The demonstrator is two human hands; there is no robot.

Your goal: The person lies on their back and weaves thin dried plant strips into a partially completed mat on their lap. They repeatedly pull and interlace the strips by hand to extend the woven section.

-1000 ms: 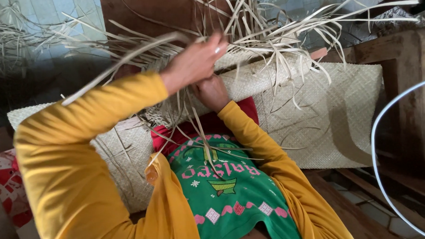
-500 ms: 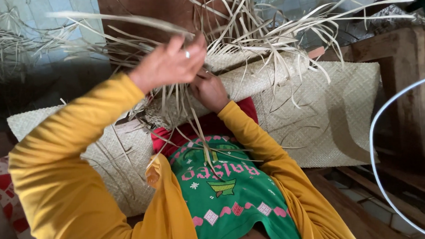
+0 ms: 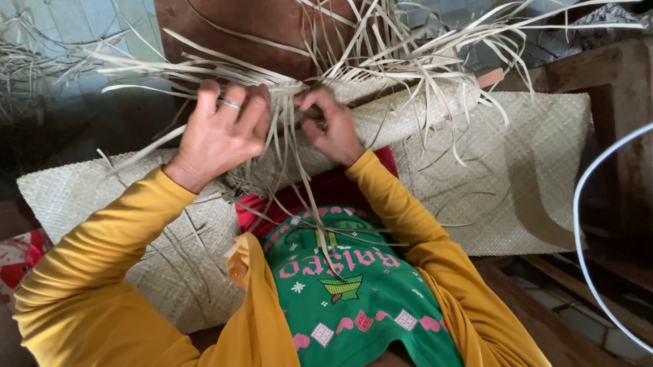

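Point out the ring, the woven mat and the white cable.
ring [image 3: 231, 104], head view, on the band across a left-hand finger.
woven mat [image 3: 529, 176], head view, on its flat right part.
white cable [image 3: 583, 185], head view, on its curved bend.

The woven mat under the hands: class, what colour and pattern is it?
Pale straw-beige woven mat, in a fine criss-cross plaited weave; the head view shows it best.

I am working with two hands: my left hand [image 3: 223, 133] and my right hand [image 3: 333, 126]. One ring [image 3: 231, 104] is sitting on my left hand. One woven mat [image 3: 515, 161] is lying across my lap, and loose straw strips [image 3: 389, 55], too many to count, are fanning off its edge. One white cable [image 3: 592, 251] is curving at my right.
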